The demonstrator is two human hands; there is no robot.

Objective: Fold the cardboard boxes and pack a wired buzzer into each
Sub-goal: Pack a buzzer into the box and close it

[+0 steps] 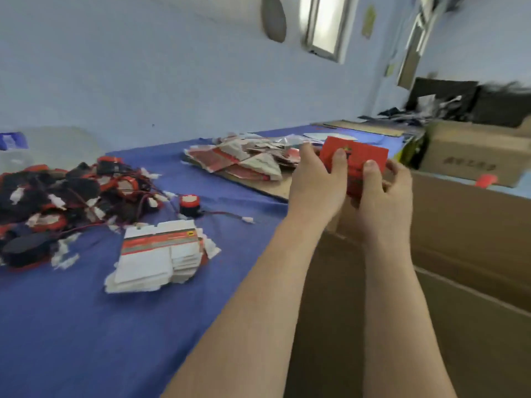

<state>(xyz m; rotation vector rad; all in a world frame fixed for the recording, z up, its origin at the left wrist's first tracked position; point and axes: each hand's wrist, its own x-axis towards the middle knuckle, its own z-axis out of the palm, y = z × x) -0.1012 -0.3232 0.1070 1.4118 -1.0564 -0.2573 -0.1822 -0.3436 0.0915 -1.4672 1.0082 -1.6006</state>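
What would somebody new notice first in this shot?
First, the small red box, gripped by the left hand and the right hand right of centre, by a big brown carton. Next, the tangled heap of red-and-black wired buzzers at far left on the blue table, with a stack of flat box blanks beside it.

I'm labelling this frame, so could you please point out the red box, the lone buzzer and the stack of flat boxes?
red box [359,153]: head view, upper part of its front face.
lone buzzer [189,200]: head view, its round top.
stack of flat boxes [146,262]: head view, top white sheet.
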